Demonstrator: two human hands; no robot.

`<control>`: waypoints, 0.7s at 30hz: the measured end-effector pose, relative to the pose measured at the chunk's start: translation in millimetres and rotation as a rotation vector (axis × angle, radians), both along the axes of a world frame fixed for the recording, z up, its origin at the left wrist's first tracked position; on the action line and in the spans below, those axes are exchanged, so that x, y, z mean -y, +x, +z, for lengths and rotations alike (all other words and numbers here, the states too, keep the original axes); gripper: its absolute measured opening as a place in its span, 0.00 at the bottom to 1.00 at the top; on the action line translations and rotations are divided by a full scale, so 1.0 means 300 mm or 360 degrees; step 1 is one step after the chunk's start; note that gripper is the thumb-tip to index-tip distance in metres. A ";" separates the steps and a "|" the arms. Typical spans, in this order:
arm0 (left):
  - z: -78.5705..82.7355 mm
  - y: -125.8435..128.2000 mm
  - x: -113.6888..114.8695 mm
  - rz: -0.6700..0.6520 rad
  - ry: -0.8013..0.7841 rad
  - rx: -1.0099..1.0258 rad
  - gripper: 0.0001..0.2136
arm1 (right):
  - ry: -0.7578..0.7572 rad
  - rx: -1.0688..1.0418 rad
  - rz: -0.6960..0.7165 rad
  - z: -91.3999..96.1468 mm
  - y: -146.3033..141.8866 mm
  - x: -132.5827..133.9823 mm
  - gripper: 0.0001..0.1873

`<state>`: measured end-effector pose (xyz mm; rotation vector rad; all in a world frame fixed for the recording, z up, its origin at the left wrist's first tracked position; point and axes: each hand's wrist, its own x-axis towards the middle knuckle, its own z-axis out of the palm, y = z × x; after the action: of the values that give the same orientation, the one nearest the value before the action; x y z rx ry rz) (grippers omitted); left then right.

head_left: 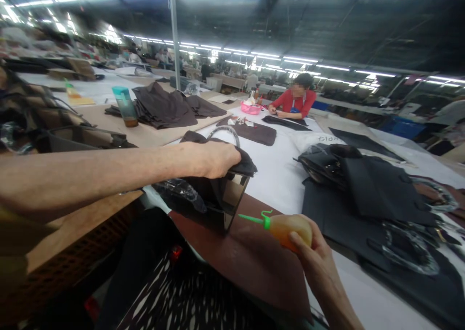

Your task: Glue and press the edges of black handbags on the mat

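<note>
My left hand (214,158) reaches across from the left and grips a dark cloth (242,164) draped over a dark glossy bag piece (232,199) standing on a brown mat (254,257). My right hand (314,255) is closed round an orange squeeze bottle (290,228) with a green nozzle (254,219). The nozzle points left at the lower edge of the bag piece, a short way from it. A clear plastic wrap (179,190) lies under my left forearm.
A pile of black pieces and plastic-wrapped parts (366,185) covers the white table (279,175) on the right. Dark fabric stacks (167,108) and a teal bottle (125,106) sit on a wooden board at the left. A person in red (295,102) works at the far end beside a pink basket (251,108).
</note>
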<state>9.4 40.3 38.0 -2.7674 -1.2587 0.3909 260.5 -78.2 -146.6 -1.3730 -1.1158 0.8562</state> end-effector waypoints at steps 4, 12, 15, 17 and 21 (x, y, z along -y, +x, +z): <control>-0.061 0.023 0.010 -0.0023 0.0006 0.0014 0.10 | 0.0015 0.0018 0.0072 -0.026 -0.013 -0.026 0.26; -0.184 -0.017 0.006 0.0028 0.0047 0.0196 0.06 | 0.0062 0.0132 0.0050 -0.063 -0.032 -0.111 0.28; -0.201 -0.028 0.002 0.0052 0.0061 0.0234 0.06 | 0.0065 0.0181 0.0059 -0.089 -0.033 -0.146 0.30; -0.206 -0.031 0.001 0.0053 0.0052 0.0247 0.06 | 0.0060 0.0203 0.0077 -0.101 -0.035 -0.160 0.30; -0.215 -0.038 0.007 0.0022 0.0031 0.0270 0.06 | 0.0052 0.0224 0.0110 -0.104 -0.036 -0.165 0.30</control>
<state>-2.1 38.3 -26.6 -2.8277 -1.3087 0.1457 249.8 -28.8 -177.8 -1.3915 -1.2863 0.7964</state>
